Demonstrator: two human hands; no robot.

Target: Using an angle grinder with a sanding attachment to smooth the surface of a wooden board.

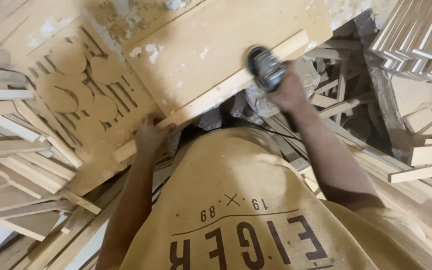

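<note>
In the head view, a long wooden strip [216,95] is seen lying slantwise along the near edge of a pale board [211,45] on the bench [101,160]. The lower end of the strip is pressed down by the left hand [151,135], whose fingers are curled over the wood in a closed hold. A small grey power sander [265,67] is gripped tightly by the right hand [290,90], and its round pad is set against the upper part of the strip, touching it.

How much of the strip is already smoothed cannot be told, since the surface looks much the same from end to end. The tool is placed near the upper end, so the stretch between the two hands is judged to be work that may remain. Fine dust is spread over the board and bench.

One strip is held and one sander is in use. A cut-out panel [83,85] is seen to the left, with about six round discs in it. A stack of moulded lengths [421,40] is leaned at the upper right, too many and too close to be counted. Loose offcuts [21,165] are piled on both sides and below the bench.
</note>
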